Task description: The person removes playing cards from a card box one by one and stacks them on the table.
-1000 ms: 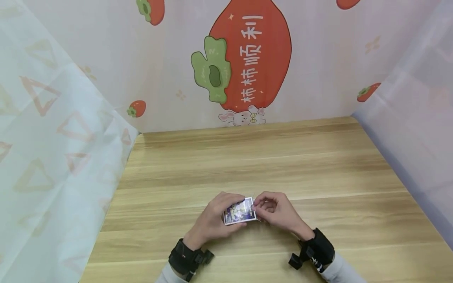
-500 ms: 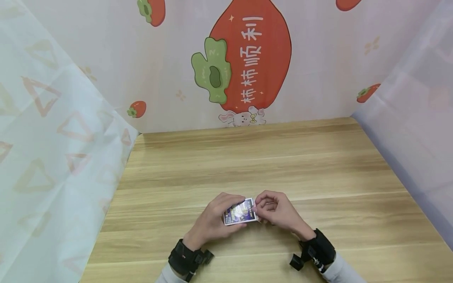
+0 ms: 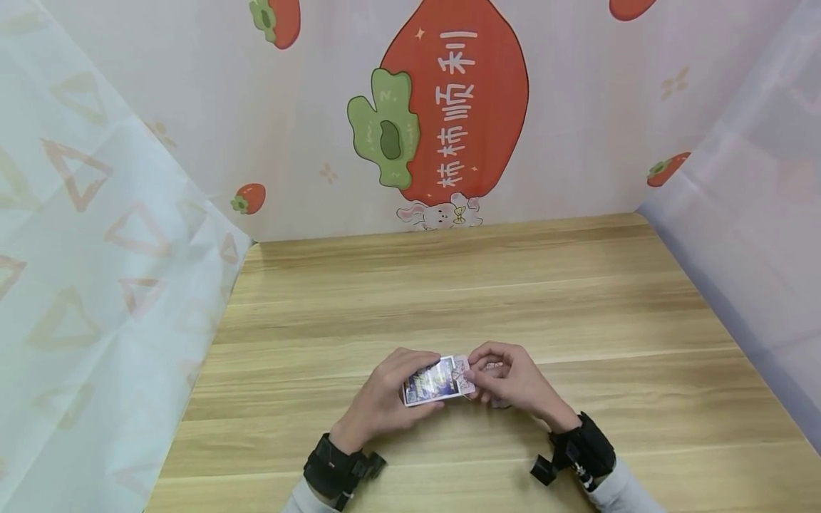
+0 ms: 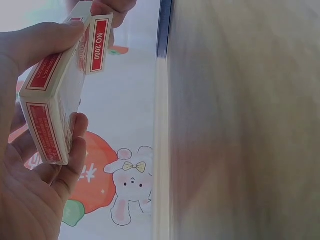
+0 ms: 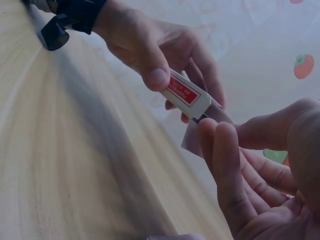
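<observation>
My left hand (image 3: 388,392) grips a playing card box (image 3: 431,381) around its sides, thumb along one edge and fingers along the other. The box has a printed purple-and-white face, and white-and-red narrow sides show in the left wrist view. An end flap (image 4: 99,45) marked NO.2000 stands folded out. From the box's right end juts a pale pink patterned playing card (image 3: 465,370). My right hand (image 3: 513,377) pinches at it between thumb and fingers. In the right wrist view those fingertips (image 5: 226,135) are right at the box's opening. How many cards they pinch, I cannot tell.
Both hands are over the front middle of a wood-grain table (image 3: 449,299). A white cloth with a persimmon print (image 3: 474,100) hangs behind it, and pale sheets line the left and right sides. Each wrist wears a black camera band (image 3: 584,445).
My right hand has drawn slightly right, away from the box. The pink patterned card now shows sticking out of the box's end. My left hand and the box have barely moved.
</observation>
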### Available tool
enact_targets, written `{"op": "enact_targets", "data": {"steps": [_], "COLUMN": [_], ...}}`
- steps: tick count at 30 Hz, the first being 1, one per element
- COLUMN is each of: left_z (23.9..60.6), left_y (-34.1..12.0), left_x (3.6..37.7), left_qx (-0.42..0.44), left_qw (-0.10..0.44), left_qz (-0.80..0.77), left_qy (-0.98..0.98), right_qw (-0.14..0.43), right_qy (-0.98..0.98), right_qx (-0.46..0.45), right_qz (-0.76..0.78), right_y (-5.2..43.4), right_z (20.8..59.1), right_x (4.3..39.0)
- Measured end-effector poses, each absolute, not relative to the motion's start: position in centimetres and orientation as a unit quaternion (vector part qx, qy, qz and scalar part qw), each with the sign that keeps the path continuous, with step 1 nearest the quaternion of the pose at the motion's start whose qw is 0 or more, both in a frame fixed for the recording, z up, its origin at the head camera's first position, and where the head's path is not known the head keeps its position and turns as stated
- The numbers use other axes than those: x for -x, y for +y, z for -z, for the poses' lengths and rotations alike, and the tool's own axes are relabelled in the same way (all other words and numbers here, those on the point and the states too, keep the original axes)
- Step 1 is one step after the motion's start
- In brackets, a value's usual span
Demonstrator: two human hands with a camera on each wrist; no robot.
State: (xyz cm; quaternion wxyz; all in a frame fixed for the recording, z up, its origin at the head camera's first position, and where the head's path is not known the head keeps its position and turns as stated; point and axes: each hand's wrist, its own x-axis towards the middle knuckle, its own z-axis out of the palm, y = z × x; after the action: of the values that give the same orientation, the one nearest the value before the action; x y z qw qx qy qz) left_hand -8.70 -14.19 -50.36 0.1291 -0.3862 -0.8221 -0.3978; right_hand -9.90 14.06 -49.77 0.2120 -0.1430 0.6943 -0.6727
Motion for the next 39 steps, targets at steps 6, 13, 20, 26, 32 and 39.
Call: {"op": "enact_targets", "data": {"steps": [6,13,20,26,32,39], "left_z": [50.3,50.2,50.3,50.3,50.4,50.4], "left_y": [-14.3,-14.4,-14.6,-14.6,-14.6,-14.6], "left_x": [8.7,8.8,8.9,9.0,9.0,9.0], "left_qx": [0.382,0.371,0.365,0.366,0.366,0.365], "left_qw": [0.129,0.129,0.135,0.136,0.135,0.131], "left_qz": [0.399,0.397,0.395,0.394,0.393,0.391], "left_qy": [-0.824,-0.830,-0.832,-0.832,-0.833,-0.835], "right_qw": [0.226,0.198,0.166,0.121,0.107,0.117], "right_qy": [0.676,0.688,0.689,0.718,0.710,0.705], "right_qx": [0.152,0.177,0.166,0.120,0.102,0.094], "right_qz": [0.685,0.676,0.686,0.675,0.688,0.693], "right_y": [14.8,15.6,16.4,17.4,18.2,18.8], "right_z": [49.7,49.8,49.5,49.1,49.1,49.5], "right_x": [10.3,10.8,11.3,11.7,11.9,12.5]}}
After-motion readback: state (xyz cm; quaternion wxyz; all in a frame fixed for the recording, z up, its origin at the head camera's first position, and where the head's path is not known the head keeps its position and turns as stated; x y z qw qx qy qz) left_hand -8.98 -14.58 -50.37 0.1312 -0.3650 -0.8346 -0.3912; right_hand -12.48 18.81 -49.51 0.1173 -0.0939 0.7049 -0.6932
